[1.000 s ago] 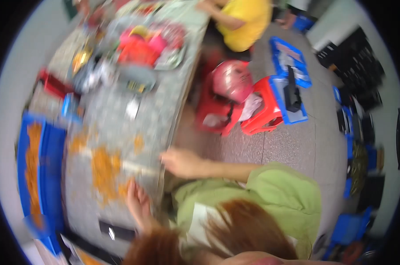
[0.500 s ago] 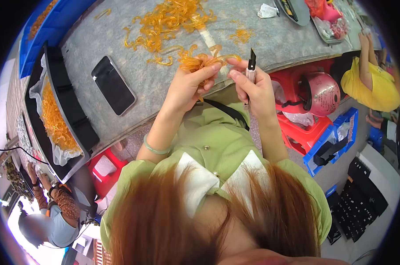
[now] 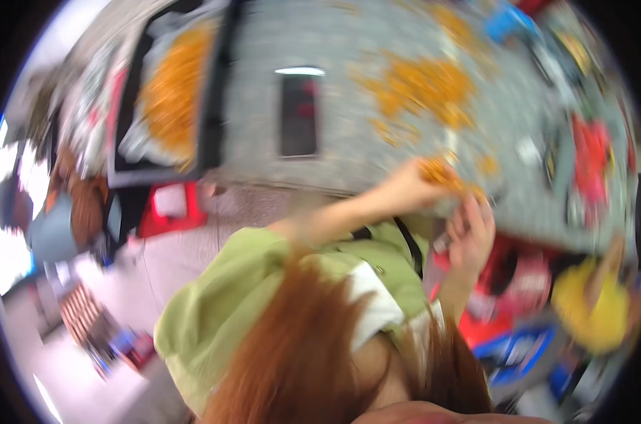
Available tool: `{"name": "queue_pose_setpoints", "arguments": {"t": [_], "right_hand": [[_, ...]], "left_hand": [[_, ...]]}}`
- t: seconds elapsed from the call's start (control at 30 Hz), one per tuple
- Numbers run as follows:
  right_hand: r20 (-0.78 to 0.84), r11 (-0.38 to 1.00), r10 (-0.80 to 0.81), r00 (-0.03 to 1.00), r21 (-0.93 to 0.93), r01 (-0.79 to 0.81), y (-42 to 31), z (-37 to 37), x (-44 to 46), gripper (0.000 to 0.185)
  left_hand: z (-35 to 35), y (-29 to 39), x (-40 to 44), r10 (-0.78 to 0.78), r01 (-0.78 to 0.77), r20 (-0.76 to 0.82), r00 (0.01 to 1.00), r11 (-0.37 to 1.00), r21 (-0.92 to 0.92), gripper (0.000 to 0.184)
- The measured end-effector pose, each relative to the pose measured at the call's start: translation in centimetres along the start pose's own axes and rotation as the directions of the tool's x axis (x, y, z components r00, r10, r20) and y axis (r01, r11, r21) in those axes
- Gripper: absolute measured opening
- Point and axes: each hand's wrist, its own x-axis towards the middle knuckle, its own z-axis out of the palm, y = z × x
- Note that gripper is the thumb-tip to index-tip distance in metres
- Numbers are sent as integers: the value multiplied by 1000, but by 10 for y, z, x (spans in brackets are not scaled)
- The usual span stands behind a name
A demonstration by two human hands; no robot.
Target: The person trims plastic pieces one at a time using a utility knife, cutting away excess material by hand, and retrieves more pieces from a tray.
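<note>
Head view: right of the phone [image 3: 299,116], the left hand [image 3: 412,188] is gripping orange strips [image 3: 439,172]; the curled right hand [image 3: 473,227] is sitting beside them, grip unclear. Handling is seemingly unfinished: 1 loose pile [image 3: 425,86] is also lying there.

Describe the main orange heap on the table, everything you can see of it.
The main orange heap is a loose, uneven spread of small pieces, too blurred for their exact shape or material to be told. It lies on the grey table, densest in the middle, with stray bits at its edges. A pale strip shows by its near edge. The left hand is on the near side, apart from it.
</note>
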Motion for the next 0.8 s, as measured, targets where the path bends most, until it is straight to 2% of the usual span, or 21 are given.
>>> {"name": "queue_pose_setpoints", "arguments": {"t": [0.07,0.13,0.17,0.27,0.3,0.33,0.37,0.4,0.47,0.53,0.6,0.67,0.73,0.77,0.8], "right_hand": [[-10,1000,-21,1000,-9,21,3,0,5,11],[-51,999,-38,998,-19,37,6,6,8,15],[3,998,-42,999,-35,42,5,6,10,17],[71,994,-62,996,-91,69,2,-1,18,24],[145,994,-34,989,-96,48,3,-13,23,25],[152,994,-31,988,-101,47,3,-17,27,25],[160,993,-30,987,-106,48,2,-18,30,25],[169,993,-30,985,-106,48,2,-19,35,24],[238,993,12,971,-116,16,1,-30,48,25],[246,994,9,969,-110,19,4,-33,58,26],[197,991,-11,980,-128,37,4,-31,61,28],[115,985,-35,993,-163,54,5,-15,57,28],[52,967,-72,996,-241,82,3,-14,49,27],[112,978,-8,994,-204,31,1,-19,48,27],[85,977,-22,996,-208,39,1,-21,43,26]], "left_hand": [[-12,9,-1,106,-102,-43,993,992,74,16],[-30,33,-15,255,-246,-198,947,967,70,14],[-38,45,-24,316,-309,-272,909,949,71,13],[-77,81,-52,622,-612,-504,600,762,212,10],[-92,96,-68,666,-605,-576,475,722,335,10],[-107,109,-85,700,-576,-627,342,683,449,9],[-128,118,-94,775,-498,-616,143,594,632,10],[-152,126,-103,832,-368,-553,-52,499,785,12],[-192,139,-124,900,79,-353,-257,384,920,28],[-242,140,-140,859,361,-505,-83,498,789,54],[-267,141,-160,635,516,-730,252,551,657,78],[-265,132,-163,575,794,-773,268,323,516,86],[-278,116,-168,495,815,-747,443,125,566,85],[-276,111,-169,410,801,-765,496,125,586,84],[-272,109,-168,331,785,-773,542,128,606,83]]}}
